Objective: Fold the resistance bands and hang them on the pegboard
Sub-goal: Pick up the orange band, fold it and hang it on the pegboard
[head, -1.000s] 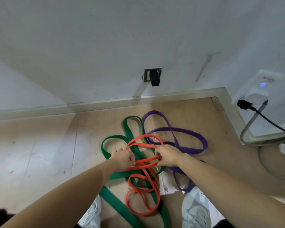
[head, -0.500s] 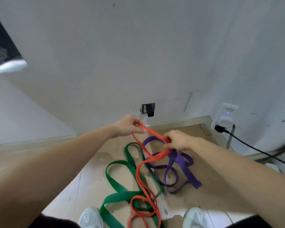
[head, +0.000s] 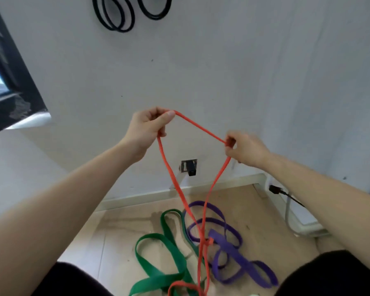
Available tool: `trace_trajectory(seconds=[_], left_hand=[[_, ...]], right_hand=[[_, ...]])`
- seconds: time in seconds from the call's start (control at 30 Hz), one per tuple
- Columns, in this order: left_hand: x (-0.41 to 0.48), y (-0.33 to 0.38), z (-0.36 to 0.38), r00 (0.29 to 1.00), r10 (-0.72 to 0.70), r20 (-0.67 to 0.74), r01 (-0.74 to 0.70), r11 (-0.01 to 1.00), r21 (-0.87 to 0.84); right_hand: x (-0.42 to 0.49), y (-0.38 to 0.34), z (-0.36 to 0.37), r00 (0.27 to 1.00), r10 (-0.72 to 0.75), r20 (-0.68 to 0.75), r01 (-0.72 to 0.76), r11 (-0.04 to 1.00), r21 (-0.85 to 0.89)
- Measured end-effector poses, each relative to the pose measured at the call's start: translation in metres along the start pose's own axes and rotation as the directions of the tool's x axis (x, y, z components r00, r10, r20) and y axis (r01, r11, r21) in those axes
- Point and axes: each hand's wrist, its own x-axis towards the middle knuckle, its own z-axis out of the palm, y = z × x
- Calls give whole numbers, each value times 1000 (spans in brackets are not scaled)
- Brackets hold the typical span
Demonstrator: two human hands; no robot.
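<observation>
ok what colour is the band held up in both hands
The band is orange-red, clearest in the head view.

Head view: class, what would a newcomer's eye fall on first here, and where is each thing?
The orange band comes first, stretched across mid-frame between the left hand and the right hand, which both pinch it while its lower loop trails to the floor. Below it, a green band and a purple band lie tangled on the wooden floor. Black loops hang on the wall at top.
</observation>
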Motion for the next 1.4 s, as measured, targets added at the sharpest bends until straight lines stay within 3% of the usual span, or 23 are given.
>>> trace_trajectory(seconds=[0.07,0.17,0.23,0.37,0.5,0.63,0.7,0.77,0.83,1.0,1.07,1.17,1.3,1.4], left_hand=[[3,2,-5,998,1,-68,-5,998,-64],[1,-4,-8,998,-10,-57,6,997,-79],[-4,-10,-10,1000,-25,3,25,999,-41],[-4,-15,-18,999,-32,17,32,999,-14],[4,-21,-33,987,-57,-153,50,998,-49],[11,-19,-50,937,-73,-342,38,993,-108],[12,-14,-49,931,-56,-361,15,993,-114],[10,-10,-45,932,-34,-362,-8,994,-113],[9,-10,-43,930,-28,-367,-17,993,-118],[12,-23,-56,904,-111,-413,60,989,-135],[12,-36,-63,902,-151,-405,130,988,-78],[11,-64,-75,904,-230,-362,273,959,72],[4,-108,-87,909,-393,-138,410,785,464],[-5,-131,-86,798,-593,111,371,627,685]], right_hand=[[-3,7,15,998,39,52,-40,999,15],[-12,15,52,922,56,382,-53,998,-18],[-11,12,66,865,33,500,-31,999,-12],[-1,-7,74,874,-9,486,-101,975,200],[6,-14,75,907,35,419,-199,913,355],[4,-7,82,917,62,393,-187,938,291],[-6,-7,98,842,49,537,-145,980,137],[-17,-7,117,722,82,687,-111,994,-2],[-23,-8,129,661,112,742,-117,992,-46],[-9,-9,108,710,160,685,-274,960,60],[-2,-3,92,792,177,585,-370,900,229],[4,-4,63,901,190,390,-391,746,539],[9,-18,20,953,210,216,-299,572,764],[11,-25,0,966,233,108,-228,585,779]])
